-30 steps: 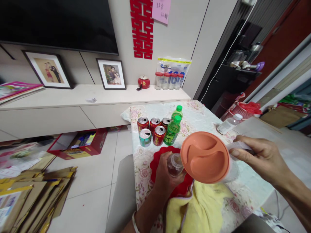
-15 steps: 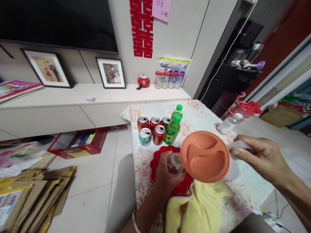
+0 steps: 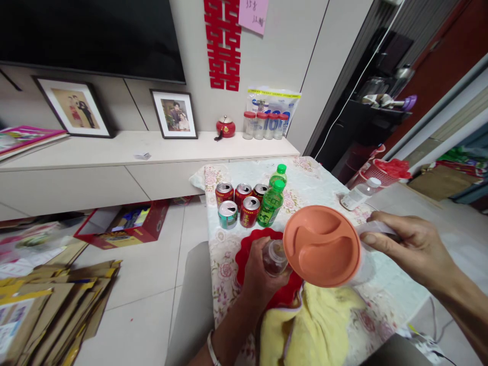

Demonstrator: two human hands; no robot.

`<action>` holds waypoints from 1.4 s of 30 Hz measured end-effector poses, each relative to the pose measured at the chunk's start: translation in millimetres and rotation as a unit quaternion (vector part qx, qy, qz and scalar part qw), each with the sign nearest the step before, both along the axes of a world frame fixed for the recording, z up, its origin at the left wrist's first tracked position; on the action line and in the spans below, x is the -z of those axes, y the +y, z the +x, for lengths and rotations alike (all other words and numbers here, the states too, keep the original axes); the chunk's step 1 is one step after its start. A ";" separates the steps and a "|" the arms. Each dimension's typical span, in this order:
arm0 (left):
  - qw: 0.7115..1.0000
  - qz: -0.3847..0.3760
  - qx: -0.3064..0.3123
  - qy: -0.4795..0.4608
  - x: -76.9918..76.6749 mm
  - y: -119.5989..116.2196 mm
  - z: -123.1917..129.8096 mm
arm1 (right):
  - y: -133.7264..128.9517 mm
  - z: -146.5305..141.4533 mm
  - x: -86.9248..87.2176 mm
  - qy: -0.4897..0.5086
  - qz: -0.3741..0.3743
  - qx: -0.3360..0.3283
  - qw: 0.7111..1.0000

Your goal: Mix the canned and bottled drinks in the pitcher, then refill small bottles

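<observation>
My right hand (image 3: 414,246) is closed around the clear handle of a pitcher with an orange lid (image 3: 322,244). The pitcher is tilted to the left, its lid facing me and hiding most of its body. Wrapped around a clear jar (image 3: 275,256) is my left hand (image 3: 254,277). The jar's open mouth is beside the lid's left edge; whether they touch I cannot tell, nor whether liquid is flowing. Under the jar lies a red scalloped tray (image 3: 246,249), and a yellow towel (image 3: 320,325) is bunched on the table's near side.
Several drink cans (image 3: 249,211) and two green bottles (image 3: 270,206) stand behind the tray on the flowered tablecloth (image 3: 224,274). A clear bottle (image 3: 360,194) is at the table's right edge. Lidded jars (image 3: 263,126) line the white cabinet (image 3: 171,152). Flattened cardboard (image 3: 57,310) lies on the floor.
</observation>
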State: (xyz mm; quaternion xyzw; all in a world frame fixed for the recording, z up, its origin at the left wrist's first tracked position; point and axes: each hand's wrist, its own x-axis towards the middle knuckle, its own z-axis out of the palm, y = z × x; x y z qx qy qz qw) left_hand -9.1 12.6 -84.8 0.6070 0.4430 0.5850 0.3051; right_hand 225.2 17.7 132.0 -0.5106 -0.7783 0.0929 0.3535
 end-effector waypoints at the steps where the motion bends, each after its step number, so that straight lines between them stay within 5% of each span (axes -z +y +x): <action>1: 1.000 0.002 -0.001 0.002 -0.5 0.1 -0.1 | -0.3 0.1 0.1 0.000 -0.001 0.001 1.000; 42: 1.000 0.023 -0.009 0.009 -2.4 0.3 -1.8 | 1.9 -2.4 -1.4 0.004 -0.034 -0.003 0.999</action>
